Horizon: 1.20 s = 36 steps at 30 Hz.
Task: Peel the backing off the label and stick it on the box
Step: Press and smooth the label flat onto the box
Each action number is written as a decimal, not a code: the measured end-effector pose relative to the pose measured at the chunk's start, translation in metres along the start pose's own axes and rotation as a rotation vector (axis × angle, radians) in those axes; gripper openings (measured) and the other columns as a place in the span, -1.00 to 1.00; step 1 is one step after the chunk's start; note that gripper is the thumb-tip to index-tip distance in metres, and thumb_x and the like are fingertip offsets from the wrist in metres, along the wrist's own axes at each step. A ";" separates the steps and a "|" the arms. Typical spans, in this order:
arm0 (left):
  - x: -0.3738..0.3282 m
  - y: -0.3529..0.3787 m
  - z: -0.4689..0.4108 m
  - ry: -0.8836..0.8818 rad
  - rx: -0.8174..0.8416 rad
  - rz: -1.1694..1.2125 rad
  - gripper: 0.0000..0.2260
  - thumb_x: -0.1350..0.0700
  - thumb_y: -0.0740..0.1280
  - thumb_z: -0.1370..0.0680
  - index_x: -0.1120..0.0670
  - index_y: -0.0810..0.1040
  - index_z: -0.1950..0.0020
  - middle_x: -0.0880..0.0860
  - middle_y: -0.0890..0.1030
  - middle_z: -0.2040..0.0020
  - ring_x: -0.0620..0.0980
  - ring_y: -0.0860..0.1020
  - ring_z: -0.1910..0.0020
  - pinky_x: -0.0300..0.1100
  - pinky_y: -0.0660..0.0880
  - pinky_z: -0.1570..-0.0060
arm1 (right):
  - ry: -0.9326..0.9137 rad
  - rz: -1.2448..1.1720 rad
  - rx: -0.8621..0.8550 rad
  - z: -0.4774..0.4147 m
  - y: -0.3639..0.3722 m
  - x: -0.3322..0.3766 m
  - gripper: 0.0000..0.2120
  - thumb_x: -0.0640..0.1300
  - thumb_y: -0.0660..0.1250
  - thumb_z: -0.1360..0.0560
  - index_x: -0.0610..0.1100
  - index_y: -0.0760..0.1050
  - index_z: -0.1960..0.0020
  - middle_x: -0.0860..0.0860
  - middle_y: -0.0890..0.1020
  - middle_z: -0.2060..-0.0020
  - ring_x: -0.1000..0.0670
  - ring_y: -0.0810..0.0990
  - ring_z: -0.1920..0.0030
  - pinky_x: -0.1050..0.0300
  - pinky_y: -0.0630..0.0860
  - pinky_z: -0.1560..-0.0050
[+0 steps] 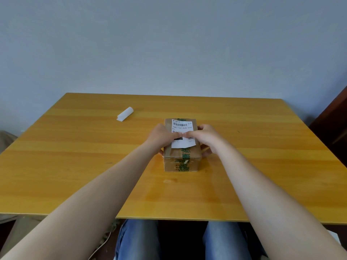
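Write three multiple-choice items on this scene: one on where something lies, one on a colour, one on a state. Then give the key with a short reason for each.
1. Where does the curled white backing lie?
A. On the box
B. On the table, far left of the box
C. On the person's lap

2. What colour is the printed tape on the cardboard box?
A. Green
B. Red
C. Black

3. What state is the label in?
A. Rolled up beside the box
B. Held in the air
C. Lying on the box top under both hands

Key:
1 B, it rests on the wooden table, apart from the box.
2 A, green print runs over the top and front.
3 C, the left hand and right hand press it with their fingers.
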State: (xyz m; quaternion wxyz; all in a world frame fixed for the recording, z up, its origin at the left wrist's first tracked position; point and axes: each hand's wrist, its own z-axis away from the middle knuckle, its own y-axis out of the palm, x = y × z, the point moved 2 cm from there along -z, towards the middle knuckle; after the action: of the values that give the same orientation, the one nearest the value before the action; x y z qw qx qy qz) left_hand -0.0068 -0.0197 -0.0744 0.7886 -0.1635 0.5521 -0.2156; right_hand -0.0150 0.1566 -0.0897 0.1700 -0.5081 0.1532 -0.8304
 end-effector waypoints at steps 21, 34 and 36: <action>-0.004 0.004 -0.014 -0.023 0.013 -0.198 -0.66 -0.19 0.25 -0.64 0.03 0.53 0.16 0.10 0.69 0.22 0.28 0.74 0.20 0.08 0.71 0.26 | -0.001 0.124 -0.076 -0.011 0.004 0.012 -0.44 0.27 0.54 -0.42 -0.14 0.59 -0.18 -0.10 0.76 0.01 -0.22 0.77 0.05 -0.24 0.76 0.09; -0.011 -0.003 -0.032 -0.121 0.104 -0.188 -0.54 -0.26 0.27 -0.62 0.14 0.56 -0.15 0.13 0.69 0.12 0.19 0.69 0.25 -0.02 0.63 0.48 | 0.097 0.093 -0.005 -0.015 -0.002 0.020 -0.46 0.25 0.54 -0.44 -0.17 0.64 -0.17 -0.19 0.75 0.05 -0.29 0.78 0.13 -0.31 0.74 0.21; -0.012 -0.003 -0.033 -0.137 0.115 -0.203 -0.51 -0.27 0.26 -0.63 0.15 0.55 -0.22 0.17 0.69 0.05 0.23 0.70 0.20 0.00 0.63 0.50 | 0.109 0.087 0.002 -0.015 -0.003 0.020 -0.45 0.26 0.55 -0.43 -0.16 0.65 -0.17 -0.20 0.75 0.05 -0.29 0.78 0.15 -0.28 0.74 0.25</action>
State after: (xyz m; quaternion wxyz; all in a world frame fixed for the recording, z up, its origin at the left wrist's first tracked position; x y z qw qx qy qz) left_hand -0.0424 -0.0164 -0.0742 0.8067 -0.1874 0.4643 -0.3138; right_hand -0.0376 0.1513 -0.0790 0.1977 -0.4548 0.1834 -0.8488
